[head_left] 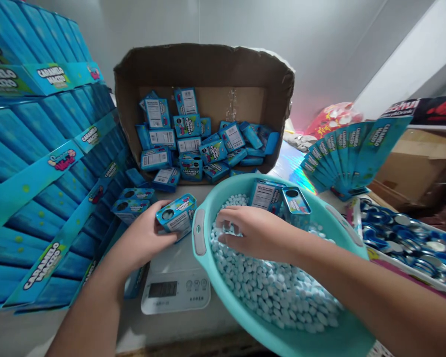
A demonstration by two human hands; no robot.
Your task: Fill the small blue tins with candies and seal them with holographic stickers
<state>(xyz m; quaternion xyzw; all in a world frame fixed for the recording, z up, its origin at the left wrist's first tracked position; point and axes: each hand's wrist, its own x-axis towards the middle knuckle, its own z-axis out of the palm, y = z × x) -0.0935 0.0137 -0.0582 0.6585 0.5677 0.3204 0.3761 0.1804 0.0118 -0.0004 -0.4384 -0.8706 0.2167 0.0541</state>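
Note:
A small blue tin (pixel 177 216) with a round hole in its top is held in my left hand (pixel 148 238), above a white digital scale (pixel 176 292) and beside the basin's left handle. My right hand (pixel 245 230) is over the light-blue candies (pixel 278 292) in the turquoise basin (pixel 223 297), its fingers bent and partly apart at the candies' surface. Whether anything is between those fingers is too small to tell. Two more blue tins, one lying (pixel 265 195) and one upright (pixel 296 203), rest in the basin beyond my right wrist.
Behind stands a cardboard box (pixel 204 64) of blue tins. Stacked blue display boxes (pixel 29 163) rise at the left, with two tins (pixel 134 203) beside them. On the right are fanned blue cartons (pixel 353 153) and a tray of metal lids (pixel 409 238).

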